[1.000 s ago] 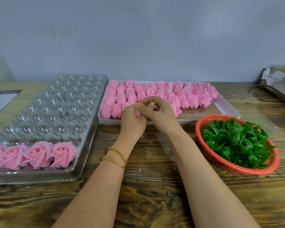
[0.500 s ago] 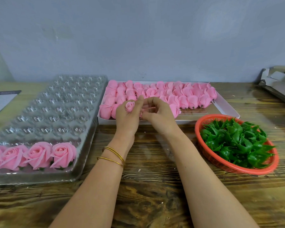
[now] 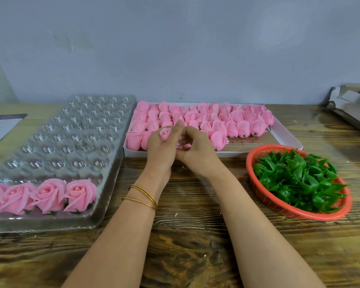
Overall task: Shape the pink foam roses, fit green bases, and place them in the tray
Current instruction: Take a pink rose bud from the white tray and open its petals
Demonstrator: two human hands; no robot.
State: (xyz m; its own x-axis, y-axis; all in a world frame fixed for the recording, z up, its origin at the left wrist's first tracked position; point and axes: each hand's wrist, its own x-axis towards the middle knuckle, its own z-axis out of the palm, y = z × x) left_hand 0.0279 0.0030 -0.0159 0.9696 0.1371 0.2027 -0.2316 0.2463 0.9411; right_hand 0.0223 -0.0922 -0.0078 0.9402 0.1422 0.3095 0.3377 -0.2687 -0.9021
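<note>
My left hand (image 3: 161,150) grips a pink foam rose bud (image 3: 165,133), whose top shows above the fingers. My right hand (image 3: 196,146) touches it from the right, fingers curled on the bud's outer petals. Both hands hover over the front edge of a white box (image 3: 287,140) holding several closed pink buds (image 3: 237,121). A clear plastic tray (image 3: 71,138) lies to the left, with several finished roses (image 3: 50,194) in its front row. A red basket (image 3: 295,213) of green bases (image 3: 295,179) sits on the right.
The wooden table (image 3: 185,256) runs to a grey wall behind. A paper sheet (image 3: 0,127) lies at the far left. A grey cardboard piece (image 3: 353,107) rests at the far right. Gold bangles (image 3: 142,196) circle my left wrist.
The bud was hidden between my hands a second ago. My left hand has turned it upward, so its top now shows. My right fingers have shifted to its right side.
</note>
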